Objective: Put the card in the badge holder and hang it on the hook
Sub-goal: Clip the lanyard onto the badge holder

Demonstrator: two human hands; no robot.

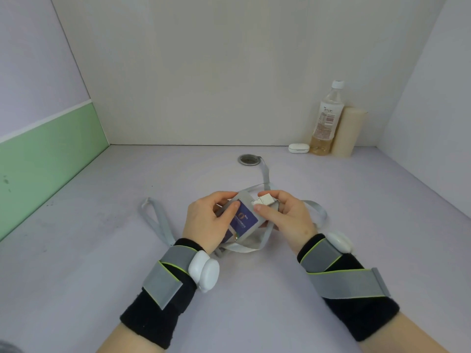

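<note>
Both hands hold a grey badge holder (244, 197) just above the middle of the table. A dark blue card (244, 219) shows through its front. My left hand (209, 220) grips the holder's left side, thumb pressed on its face. My right hand (285, 215) pinches the white clip (265, 200) at the holder's top. The grey lanyard (156, 222) trails in loops over the table to the left, right and back. No hook is in view.
A round metal cable hole (248, 159) sits in the table behind the hands. At the back right stand a clear drink bottle (326, 121), a beige cylinder (348, 132) and a small white case (298, 148). Walls close in three sides.
</note>
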